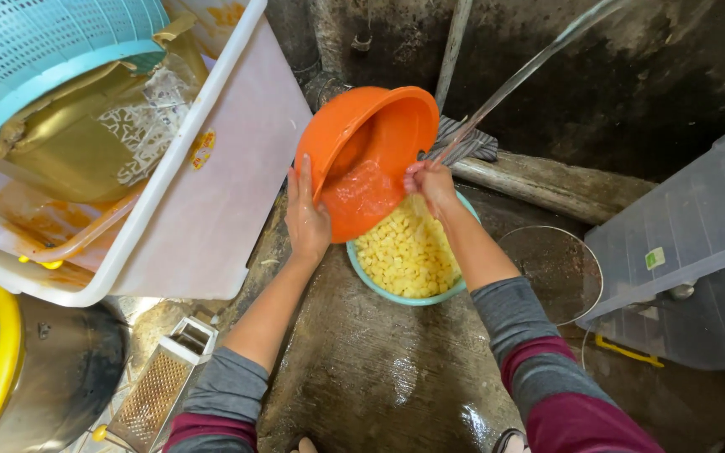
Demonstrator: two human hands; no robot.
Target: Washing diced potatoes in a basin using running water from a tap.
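An orange plastic bowl (pixel 368 151) is tipped steeply over a teal bowl (pixel 402 296) full of pale yellow diced pieces (pixel 404 252). My left hand (pixel 305 216) presses flat against the orange bowl's outer left side. My right hand (pixel 431 182) grips its lower right rim. A thin stream of water (pixel 513 80) arcs down from the upper right and lands by my right hand at the bowl's rim. The inside of the orange bowl is wet.
A white plastic crate (pixel 211 193) with a turquoise basket (pixel 52 50) and trays stands at left. A metal grater (pixel 157 390) and a dark pot (pixel 60 369) lie lower left. A round sieve (pixel 557 267) and a clear lidded box (pixel 681 243) sit right. The floor is wet concrete.
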